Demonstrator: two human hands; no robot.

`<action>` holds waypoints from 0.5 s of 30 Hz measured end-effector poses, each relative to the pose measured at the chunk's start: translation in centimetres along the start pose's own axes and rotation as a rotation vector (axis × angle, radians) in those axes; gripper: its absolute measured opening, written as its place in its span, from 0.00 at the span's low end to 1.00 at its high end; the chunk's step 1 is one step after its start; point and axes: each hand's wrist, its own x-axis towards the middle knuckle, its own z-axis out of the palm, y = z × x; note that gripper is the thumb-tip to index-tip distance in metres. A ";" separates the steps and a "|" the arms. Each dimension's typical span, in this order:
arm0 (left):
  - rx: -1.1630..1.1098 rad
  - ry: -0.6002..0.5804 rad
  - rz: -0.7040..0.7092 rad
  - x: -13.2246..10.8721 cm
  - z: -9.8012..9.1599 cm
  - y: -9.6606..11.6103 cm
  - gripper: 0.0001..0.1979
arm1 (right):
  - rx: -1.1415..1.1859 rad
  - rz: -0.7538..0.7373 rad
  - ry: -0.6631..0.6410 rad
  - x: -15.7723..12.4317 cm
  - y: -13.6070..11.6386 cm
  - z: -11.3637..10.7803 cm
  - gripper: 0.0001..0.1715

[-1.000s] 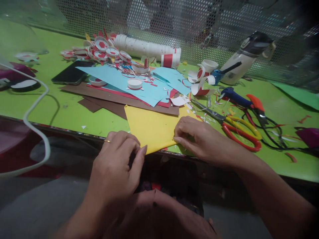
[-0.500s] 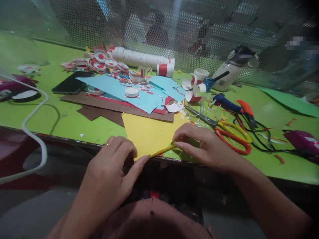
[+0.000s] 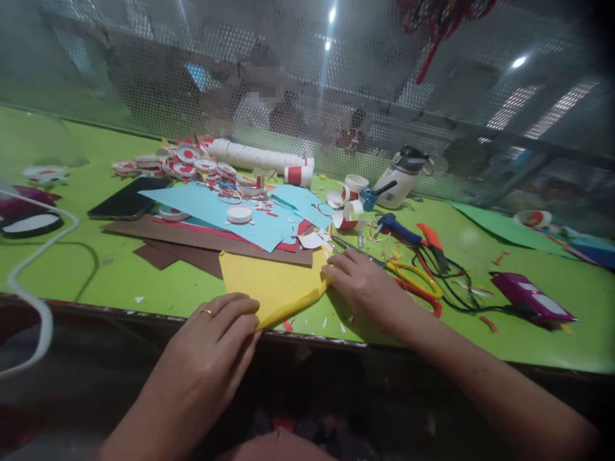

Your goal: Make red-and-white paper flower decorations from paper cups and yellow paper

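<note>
Holding yellow paper [image 3: 273, 282], left hand [image 3: 214, 349] and right hand [image 3: 368, 291] (partly hiding scissors [image 3: 398, 265]) sit near brown sheets [image 3: 144, 231].

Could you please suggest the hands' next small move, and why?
Perhaps press along the near edge of the yellow paper: it appears turned over into a narrow band, with the left hand at one end and the right hand at the other.
</note>
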 end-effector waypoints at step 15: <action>0.020 -0.115 0.019 1.0 0.5 -3.7 0.09 | -0.022 0.049 0.004 0.1 0.5 0.6 0.09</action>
